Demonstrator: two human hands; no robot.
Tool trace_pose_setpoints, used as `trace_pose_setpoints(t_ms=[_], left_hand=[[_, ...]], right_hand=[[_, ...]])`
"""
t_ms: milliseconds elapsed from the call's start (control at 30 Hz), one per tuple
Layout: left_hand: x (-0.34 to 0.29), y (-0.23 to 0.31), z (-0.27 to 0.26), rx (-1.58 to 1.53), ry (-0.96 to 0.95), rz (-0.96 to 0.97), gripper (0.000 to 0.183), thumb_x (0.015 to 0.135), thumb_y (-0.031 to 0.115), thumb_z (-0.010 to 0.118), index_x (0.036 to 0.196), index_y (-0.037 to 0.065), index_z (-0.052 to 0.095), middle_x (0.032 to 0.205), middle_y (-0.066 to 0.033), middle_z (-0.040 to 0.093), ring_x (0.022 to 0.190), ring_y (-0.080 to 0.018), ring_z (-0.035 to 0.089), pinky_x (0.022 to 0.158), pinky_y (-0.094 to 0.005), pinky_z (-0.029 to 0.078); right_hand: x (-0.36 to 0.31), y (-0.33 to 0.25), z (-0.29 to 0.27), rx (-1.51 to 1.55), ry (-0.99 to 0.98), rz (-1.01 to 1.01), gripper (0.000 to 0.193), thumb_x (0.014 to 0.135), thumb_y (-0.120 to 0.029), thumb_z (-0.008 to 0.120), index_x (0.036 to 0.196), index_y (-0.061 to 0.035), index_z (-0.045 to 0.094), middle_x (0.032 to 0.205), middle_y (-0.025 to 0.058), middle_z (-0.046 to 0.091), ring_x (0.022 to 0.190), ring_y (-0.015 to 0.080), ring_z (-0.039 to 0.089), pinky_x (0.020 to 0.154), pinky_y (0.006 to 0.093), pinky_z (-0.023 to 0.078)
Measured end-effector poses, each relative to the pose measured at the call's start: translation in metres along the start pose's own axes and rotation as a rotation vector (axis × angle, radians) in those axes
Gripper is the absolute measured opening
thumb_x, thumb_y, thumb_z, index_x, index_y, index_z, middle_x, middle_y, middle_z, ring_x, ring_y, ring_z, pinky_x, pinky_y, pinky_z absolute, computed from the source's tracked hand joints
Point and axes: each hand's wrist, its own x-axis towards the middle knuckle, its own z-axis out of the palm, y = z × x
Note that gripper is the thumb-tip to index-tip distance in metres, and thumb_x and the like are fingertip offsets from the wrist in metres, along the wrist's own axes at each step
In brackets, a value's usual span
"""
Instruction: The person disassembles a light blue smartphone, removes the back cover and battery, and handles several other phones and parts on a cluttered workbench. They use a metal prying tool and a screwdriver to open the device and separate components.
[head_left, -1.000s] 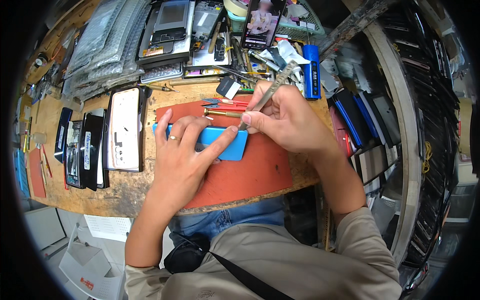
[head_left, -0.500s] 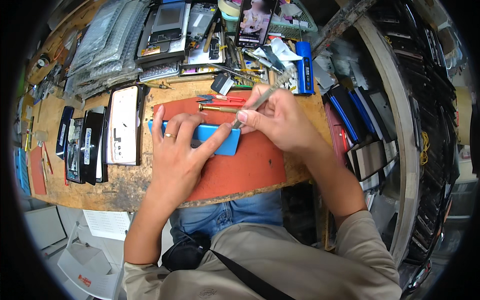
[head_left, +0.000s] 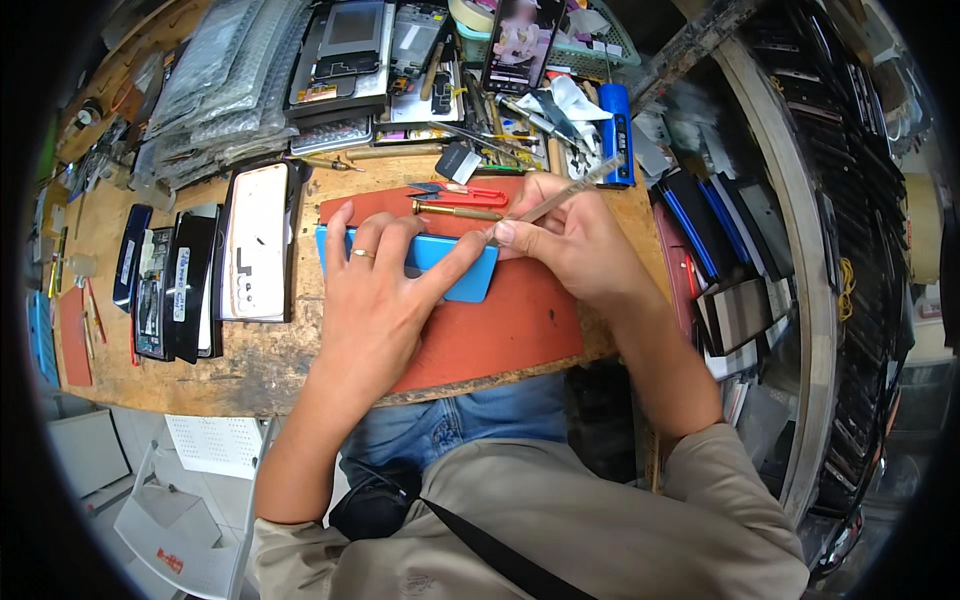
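Observation:
A blue phone is tilted up on its long side above the red mat. My left hand grips it, fingers spread over its face and index finger reaching to its upper right corner. My right hand pinches a thin, flat metal prying tool. Its tip meets the phone's edge at that corner, beside my left fingertip; the exact contact is hidden by the fingers. Just beyond the phone lie a brass screwdriver and red-handled snips.
To the left stand a white-faced phone and several opened phones. Bubble-wrap sleeves are piled at the back left. A propped phone and a blue cylindrical tool stand at the back. Right of the bench are shelved phone parts.
The prying tool now slants lower, its far end swung down to the right. Both hands stay on the phone and tool. The whole view has shifted slightly.

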Motion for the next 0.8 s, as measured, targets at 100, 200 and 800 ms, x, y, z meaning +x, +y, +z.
trace_pose_setpoints(t_ms=[100,200,800], left_hand=[[0.0,-0.001,0.0,0.006,0.004,0.01,0.064,0.087,0.006,0.066,0.145,0.033,0.064,0.12,-0.0131,0.058,0.118,-0.0347,0.058,0.118,-0.0662,0.033],[-0.003,-0.001,-0.001,0.029,0.005,0.017,0.067,0.086,0.007,0.066,0.148,0.033,0.062,0.12,-0.0141,0.057,0.118,-0.0355,0.057,0.118,-0.0656,0.032],[0.003,-0.004,-0.004,-0.014,-0.051,0.004,0.075,0.081,0.009,0.078,0.15,0.033,0.062,0.121,-0.0146,0.059,0.119,-0.035,0.057,0.116,-0.0605,0.034]], right_hand=[[-0.007,0.019,0.015,0.305,0.121,-0.025,0.015,0.102,-0.009,0.074,0.104,-0.0028,0.061,0.099,0.0072,0.072,0.093,0.0127,0.072,0.083,0.0298,0.064],[-0.004,0.005,0.008,0.288,0.101,0.002,0.016,0.103,-0.011,0.073,0.105,-0.0022,0.06,0.1,0.0088,0.073,0.092,0.0138,0.072,0.081,0.0303,0.064],[-0.005,0.013,0.018,0.134,0.204,-0.069,0.014,0.103,-0.006,0.07,0.099,0.0003,0.059,0.099,0.0116,0.073,0.093,0.0163,0.075,0.079,0.0319,0.067]])
